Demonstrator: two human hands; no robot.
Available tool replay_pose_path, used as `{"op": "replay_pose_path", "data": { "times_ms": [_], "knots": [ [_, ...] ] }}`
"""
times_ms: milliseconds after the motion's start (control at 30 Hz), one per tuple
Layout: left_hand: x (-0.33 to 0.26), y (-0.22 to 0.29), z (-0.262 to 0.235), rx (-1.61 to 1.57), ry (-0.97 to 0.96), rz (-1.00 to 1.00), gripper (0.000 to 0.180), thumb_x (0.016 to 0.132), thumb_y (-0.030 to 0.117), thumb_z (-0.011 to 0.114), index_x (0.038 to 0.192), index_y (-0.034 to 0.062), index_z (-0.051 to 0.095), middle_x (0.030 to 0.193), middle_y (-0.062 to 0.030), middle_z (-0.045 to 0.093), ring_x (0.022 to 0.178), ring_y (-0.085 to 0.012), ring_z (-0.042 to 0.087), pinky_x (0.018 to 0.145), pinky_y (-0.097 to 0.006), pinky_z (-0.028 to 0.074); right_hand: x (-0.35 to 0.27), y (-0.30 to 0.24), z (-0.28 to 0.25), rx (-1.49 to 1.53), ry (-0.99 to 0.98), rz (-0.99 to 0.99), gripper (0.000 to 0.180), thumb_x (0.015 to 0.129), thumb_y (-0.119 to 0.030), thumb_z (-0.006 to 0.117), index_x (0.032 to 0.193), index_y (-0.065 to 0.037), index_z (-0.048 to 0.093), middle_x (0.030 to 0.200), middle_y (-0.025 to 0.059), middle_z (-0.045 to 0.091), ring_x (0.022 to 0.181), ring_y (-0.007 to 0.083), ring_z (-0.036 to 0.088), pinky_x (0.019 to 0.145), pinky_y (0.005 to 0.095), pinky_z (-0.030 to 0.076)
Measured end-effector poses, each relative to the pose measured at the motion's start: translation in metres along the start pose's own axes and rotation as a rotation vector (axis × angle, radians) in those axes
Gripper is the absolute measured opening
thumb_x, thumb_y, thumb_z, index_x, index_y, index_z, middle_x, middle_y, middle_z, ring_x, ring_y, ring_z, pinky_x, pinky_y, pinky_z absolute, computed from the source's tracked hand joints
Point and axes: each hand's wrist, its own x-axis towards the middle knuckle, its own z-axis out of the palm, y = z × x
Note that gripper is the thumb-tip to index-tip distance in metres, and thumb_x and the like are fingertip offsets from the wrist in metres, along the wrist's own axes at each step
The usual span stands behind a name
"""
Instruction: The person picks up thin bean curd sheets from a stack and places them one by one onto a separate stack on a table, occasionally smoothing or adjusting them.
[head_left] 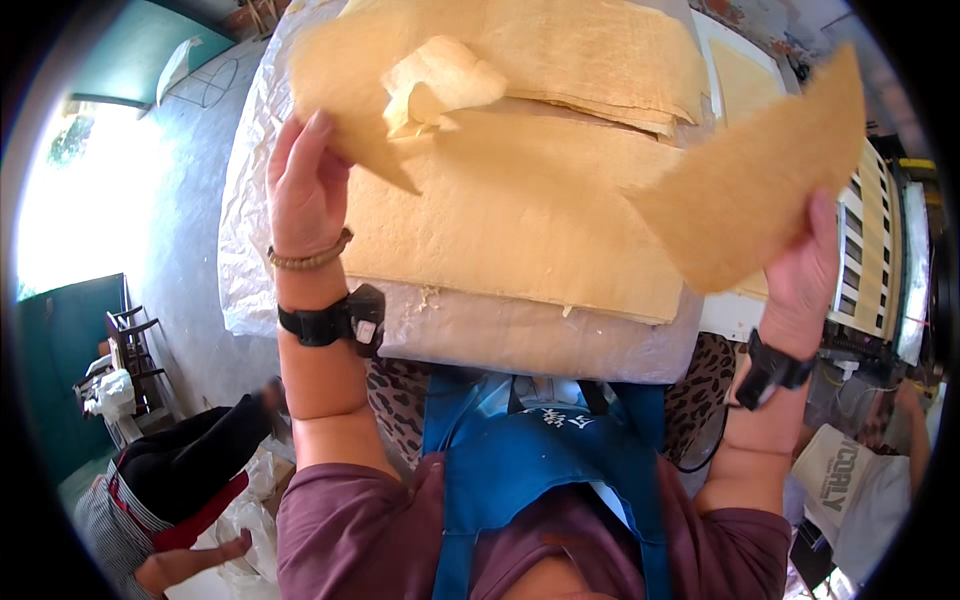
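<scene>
My left hand is raised over the left side of the work surface, its fingers pinched on a thin tan sheet that looks like bean curd skin. Another such sheet hangs tilted from my right hand, out past the right edge. Motion blurs both sheets a little. Below and between my hands lies a flat near stack of tan sheets. Behind it is a far stack, with a crumpled paler scrap resting near its left part.
Clear plastic covers the support under the stacks. At right stands a white slatted rack with tan strips. A person in black trousers is at lower left; another person's arm shows at lower right. Dark chairs stand at left.
</scene>
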Motion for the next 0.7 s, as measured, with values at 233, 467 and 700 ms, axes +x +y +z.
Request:
{"op": "replay_pose_path", "data": {
  "times_ms": [233, 467, 700],
  "knots": [
    [-0.028, -0.005, -0.015, 0.063, 0.109, -0.094, 0.016, 0.089, 0.011, 0.055, 0.101, 0.0018, 0.06, 0.083, 0.0004, 0.061, 0.071, -0.0054, 0.055, 0.063, -0.018, 0.043, -0.013, 0.11, -0.064, -0.478, 0.083, 0.298, 0.042, 0.083, -0.019, 0.065, 0.117, 0.002, 0.053, 0.108, 0.0108, 0.061, 0.097, 0.0202, 0.059, 0.084, 0.031, 0.046],
    [-0.069, -0.091, -0.047, 0.691, 0.047, -0.423, 0.017, 0.085, 0.019, 0.061, 0.096, 0.0052, 0.062, 0.075, 0.0021, 0.06, 0.061, -0.0045, 0.05, 0.052, -0.018, 0.038, -0.021, 0.137, -0.032, -1.944, 0.135, -0.727, 0.048, 0.077, -0.025, 0.07, 0.112, 0.004, 0.055, 0.099, 0.018, 0.062, 0.093, 0.0269, 0.059, 0.082, 0.0363, 0.046],
    [-0.079, -0.106, -0.03, 0.572, -0.031, -0.551, 0.028, 0.082, 0.023, 0.064, 0.1, 0.0021, 0.06, 0.075, -0.0027, 0.063, 0.067, -0.012, 0.058, 0.059, -0.024, 0.045, -0.023, 0.165, 0.018, -1.112, -0.31, -0.112, 0.026, 0.08, -0.025, 0.065, 0.093, -0.003, 0.066, 0.089, 0.012, 0.064, 0.078, 0.0233, 0.062, 0.071, 0.0315, 0.048]
  ]
}}
